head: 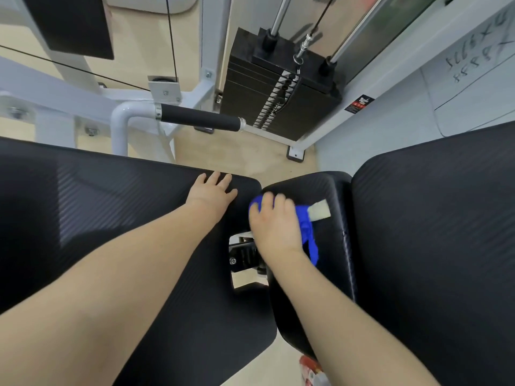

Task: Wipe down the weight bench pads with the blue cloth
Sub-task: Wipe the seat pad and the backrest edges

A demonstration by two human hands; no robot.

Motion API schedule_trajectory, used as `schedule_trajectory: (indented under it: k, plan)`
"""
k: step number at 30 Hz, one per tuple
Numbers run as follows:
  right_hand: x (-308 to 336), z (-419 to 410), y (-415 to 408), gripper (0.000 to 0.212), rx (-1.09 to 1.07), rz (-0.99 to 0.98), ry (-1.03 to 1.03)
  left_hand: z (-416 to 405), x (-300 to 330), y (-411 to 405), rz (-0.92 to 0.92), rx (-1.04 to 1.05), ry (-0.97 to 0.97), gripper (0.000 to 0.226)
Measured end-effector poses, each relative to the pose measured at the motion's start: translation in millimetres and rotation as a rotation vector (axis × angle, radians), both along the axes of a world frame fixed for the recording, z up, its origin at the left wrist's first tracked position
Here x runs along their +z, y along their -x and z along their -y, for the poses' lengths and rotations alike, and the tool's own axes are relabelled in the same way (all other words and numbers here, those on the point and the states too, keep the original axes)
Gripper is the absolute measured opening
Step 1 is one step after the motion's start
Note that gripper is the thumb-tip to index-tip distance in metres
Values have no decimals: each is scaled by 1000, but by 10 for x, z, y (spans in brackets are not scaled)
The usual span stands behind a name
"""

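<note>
Two black ribbed bench pads fill the lower view: a large left pad [97,218] and a narrower right pad [331,246] joined to a big back pad [434,232]. My left hand [213,192] lies flat, fingers straight, on the left pad's far right corner. On the narrower pad's near-left top, my right hand [274,221] presses the blue cloth [306,227]. The cloth bunches under my palm and trails down to the right; a pale label sticks out of it. My right fingers look blurred.
A gap between the pads shows metal bracket parts [242,252] and floor. Beyond the pads stand a black foam-grip handle [199,118] on a white frame, a black weight stack [278,90] with cable and guide rods, and a white wall panel [459,87] at right.
</note>
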State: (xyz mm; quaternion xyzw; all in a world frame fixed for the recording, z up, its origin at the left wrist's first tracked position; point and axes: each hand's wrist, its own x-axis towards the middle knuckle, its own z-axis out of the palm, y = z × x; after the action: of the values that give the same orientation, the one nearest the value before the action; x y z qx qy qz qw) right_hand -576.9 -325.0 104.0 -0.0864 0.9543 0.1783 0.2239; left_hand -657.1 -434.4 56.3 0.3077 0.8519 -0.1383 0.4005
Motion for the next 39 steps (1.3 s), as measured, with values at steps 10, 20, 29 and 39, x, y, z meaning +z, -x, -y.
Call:
schedule_trajectory:
  k: [10,20,29,39]
  plan:
    - [95,15,662,20,-17,-42,-245,-23,-14,13,7,10,4,91]
    - [81,-104,916,34,-239,108,-44,28,-80,34,23,13,-12,97]
    - [306,-236,469,39,-14,-260,-76,10,-24,-5,-7,13,-5,92]
    - [626,-478,199,27,123,-263,-116,-112,31,-330,-129,64,35,72]
